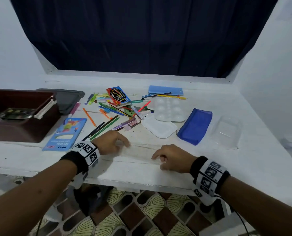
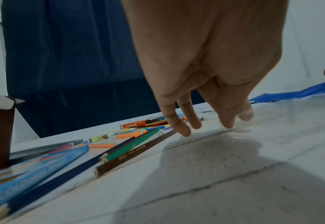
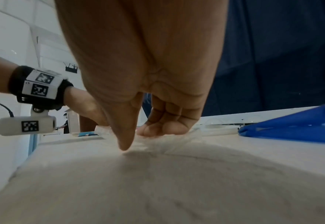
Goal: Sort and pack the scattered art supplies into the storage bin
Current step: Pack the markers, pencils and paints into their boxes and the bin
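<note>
A clear plastic piece (image 1: pixel 140 154) lies flat on the white table (image 1: pixel 209 167) between my hands. My left hand (image 1: pixel 123 142) touches its left end with straight fingers pointing down (image 2: pixel 184 131), just right of some coloured pencils (image 2: pixel 131 153). My right hand (image 1: pixel 160 161) has curled fingers on its right end, with the thumb (image 3: pixel 125 145) down at the edge, and pinches the crinkled plastic (image 3: pixel 158 142). The brown storage bin (image 1: pixel 22 133) stands at the far left with a dark item inside. Scattered pens and markers (image 1: pixel 121 108) lie beyond my hands.
A grey lid (image 1: pixel 68 99) leans behind the bin, and a blue neon box (image 1: pixel 65 135) lies beside it. A red pencil box (image 1: pixel 118 96), light blue case (image 1: pixel 165 90), white palette (image 1: pixel 170 108), white tray (image 1: pixel 160 128), blue pouch (image 1: pixel 195 126) and clear container (image 1: pixel 226 132) lie further out.
</note>
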